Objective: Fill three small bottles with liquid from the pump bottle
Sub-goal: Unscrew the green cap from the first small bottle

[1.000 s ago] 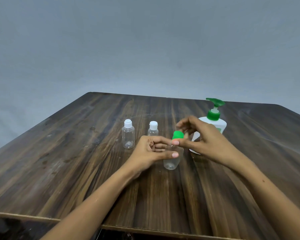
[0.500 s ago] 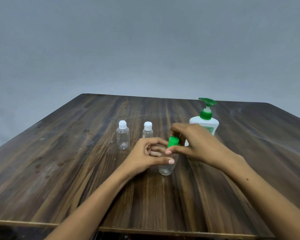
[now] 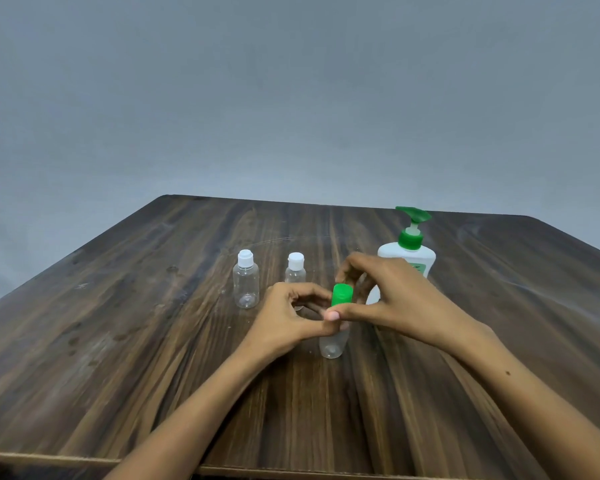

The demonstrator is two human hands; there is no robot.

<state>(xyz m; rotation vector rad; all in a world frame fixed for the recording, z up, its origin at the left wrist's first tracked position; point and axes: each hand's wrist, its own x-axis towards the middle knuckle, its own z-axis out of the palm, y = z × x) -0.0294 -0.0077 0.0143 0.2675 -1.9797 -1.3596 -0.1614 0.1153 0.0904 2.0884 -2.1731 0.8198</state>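
The green-capped bottle (image 3: 334, 337) stood on the surface (image 3: 118, 341), right hand (image 3: 392, 299) fingers (image 3: 333, 315) now pinching its green cap (image 3: 342, 295), apparently unscrewing, left hand (image 3: 288, 317) gripping the body. Beyond, two white-capped bottles (image 3: 246, 284) and the pump bottle (image 3: 409, 252) waited; filling had not begun.
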